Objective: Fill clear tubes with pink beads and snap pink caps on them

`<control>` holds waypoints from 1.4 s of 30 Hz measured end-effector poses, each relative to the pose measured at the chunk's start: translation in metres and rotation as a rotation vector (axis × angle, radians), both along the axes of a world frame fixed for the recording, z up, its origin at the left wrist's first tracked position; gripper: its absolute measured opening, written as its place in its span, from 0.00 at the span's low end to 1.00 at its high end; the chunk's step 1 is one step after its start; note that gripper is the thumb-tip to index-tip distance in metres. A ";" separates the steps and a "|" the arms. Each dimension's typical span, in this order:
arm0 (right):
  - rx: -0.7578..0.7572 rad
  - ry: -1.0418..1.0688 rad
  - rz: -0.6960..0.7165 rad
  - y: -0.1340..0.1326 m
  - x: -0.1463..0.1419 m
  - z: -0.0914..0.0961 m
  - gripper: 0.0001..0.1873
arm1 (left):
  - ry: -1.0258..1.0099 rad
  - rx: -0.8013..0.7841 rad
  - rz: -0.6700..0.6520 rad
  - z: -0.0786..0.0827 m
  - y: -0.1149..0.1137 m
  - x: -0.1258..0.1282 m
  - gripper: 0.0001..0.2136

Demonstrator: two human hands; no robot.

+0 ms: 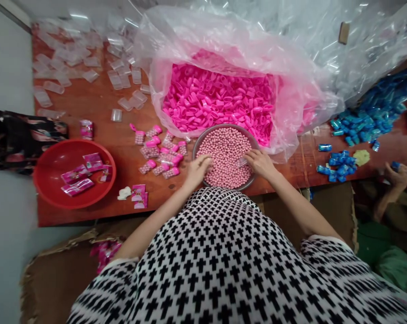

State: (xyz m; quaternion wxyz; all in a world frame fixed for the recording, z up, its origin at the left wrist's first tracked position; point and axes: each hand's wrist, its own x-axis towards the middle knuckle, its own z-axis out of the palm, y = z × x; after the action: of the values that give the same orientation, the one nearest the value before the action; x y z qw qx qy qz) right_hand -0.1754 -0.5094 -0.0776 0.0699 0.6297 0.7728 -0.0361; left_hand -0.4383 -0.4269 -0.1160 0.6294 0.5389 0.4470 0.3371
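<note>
A metal bowl (197,140) full of small pink balls (225,148) sits at the near edge of a wooden table (98,103). My left hand (198,168) rests on the balls at the bowl's left side, fingers curled down into them. My right hand (260,163) lies over the bowl's right side and pinches a small clear plastic case (243,162). Left of the bowl lies a cluster of filled clear cases with pink caps (161,150).
A large clear bag of pink caps (220,96) stands behind the bowl. A red basin (44,173) with pink packets sits at the left. Empty clear cases (85,63) are scattered far left. Blue caps (365,119) lie at right, where another person's hand (397,175) rests.
</note>
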 end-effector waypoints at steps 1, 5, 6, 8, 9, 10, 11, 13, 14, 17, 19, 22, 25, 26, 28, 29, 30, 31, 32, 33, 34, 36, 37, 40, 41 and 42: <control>0.035 0.053 -0.023 -0.001 -0.002 0.000 0.16 | -0.063 -0.162 -0.133 0.001 -0.007 0.015 0.16; 0.193 0.429 -0.204 -0.008 -0.014 -0.002 0.16 | -0.219 -0.553 -0.307 0.002 -0.024 0.054 0.13; 0.217 0.560 -0.279 -0.010 -0.019 -0.004 0.15 | -0.252 -0.574 -0.272 0.003 -0.026 0.058 0.13; 0.202 0.831 -0.432 -0.010 -0.031 -0.008 0.16 | -0.324 -0.549 -0.186 0.006 -0.027 0.062 0.16; 0.167 0.953 -0.486 -0.010 -0.037 -0.010 0.17 | -0.354 -0.513 -0.146 0.008 -0.027 0.062 0.17; 0.125 1.053 -0.515 -0.009 -0.043 -0.012 0.17 | -0.372 -0.472 -0.114 0.009 -0.026 0.062 0.18; 0.086 1.126 -0.519 -0.007 -0.049 -0.014 0.18 | -0.378 -0.432 -0.083 0.011 -0.024 0.061 0.17; 0.040 1.177 -0.490 -0.006 -0.058 -0.017 0.18 | -0.367 -0.373 -0.006 0.013 -0.018 0.057 0.16; 0.038 1.161 -0.480 -0.006 -0.060 -0.017 0.17 | -0.363 -0.352 0.054 0.014 -0.013 0.054 0.15; 0.045 1.070 -0.522 -0.011 -0.054 -0.016 0.15 | -0.353 -0.248 0.249 0.014 0.007 0.041 0.15; 0.046 1.084 -0.587 -0.015 -0.045 -0.013 0.16 | -0.301 -0.120 0.238 0.014 0.019 0.031 0.17; -0.002 1.255 -0.601 -0.014 -0.036 -0.005 0.19 | -0.157 0.029 0.049 0.011 0.024 0.025 0.17; -0.019 1.336 -0.486 -0.002 -0.040 0.003 0.19 | -0.081 0.024 -0.040 0.010 0.014 0.032 0.14; 0.002 1.330 -0.447 0.002 -0.044 0.004 0.19 | -0.089 -0.005 -0.054 0.011 0.009 0.036 0.13; 0.041 1.307 -0.409 0.010 -0.052 0.004 0.19 | -0.151 -0.078 -0.088 0.014 0.000 0.042 0.14; 0.047 1.292 -0.408 0.012 -0.055 0.002 0.19 | -0.194 -0.116 -0.109 0.016 -0.004 0.044 0.14; 0.048 1.271 -0.412 0.014 -0.058 0.001 0.19 | -0.233 -0.149 -0.131 0.017 -0.006 0.045 0.15; 0.046 1.244 -0.412 0.015 -0.059 -0.001 0.19 | -0.258 -0.167 -0.150 0.018 -0.008 0.045 0.15; 0.045 1.207 -0.400 0.015 -0.059 -0.001 0.19 | -0.260 -0.162 -0.160 0.018 -0.009 0.045 0.15; 0.042 1.161 -0.376 0.014 -0.058 0.000 0.19 | -0.238 -0.134 -0.162 0.017 -0.009 0.043 0.15; 0.037 1.102 -0.342 0.014 -0.055 0.003 0.21 | -0.206 -0.094 -0.154 0.015 -0.009 0.042 0.13; 0.026 0.918 -0.269 0.014 -0.046 0.009 0.26 | -0.146 -0.032 -0.117 0.010 -0.007 0.039 0.12; 0.027 0.786 -0.242 0.015 -0.041 0.013 0.27 | -0.125 -0.022 -0.099 0.006 -0.006 0.037 0.11; 0.006 0.341 -0.212 0.022 -0.029 0.017 0.18 | -0.073 -0.024 -0.028 -0.005 0.000 0.030 0.12; -0.025 0.238 -0.209 0.025 -0.027 0.014 0.14 | -0.046 -0.009 0.000 -0.009 0.002 0.026 0.11; -0.063 0.177 -0.203 0.030 -0.028 0.009 0.12 | -0.018 0.013 0.026 -0.012 0.004 0.023 0.11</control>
State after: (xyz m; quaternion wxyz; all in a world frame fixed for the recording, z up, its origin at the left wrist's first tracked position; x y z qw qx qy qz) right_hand -0.2036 -0.4799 -0.0687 0.0171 0.6964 0.7069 -0.1228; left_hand -0.4152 -0.4230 -0.1278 0.6255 0.5340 0.4463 0.3528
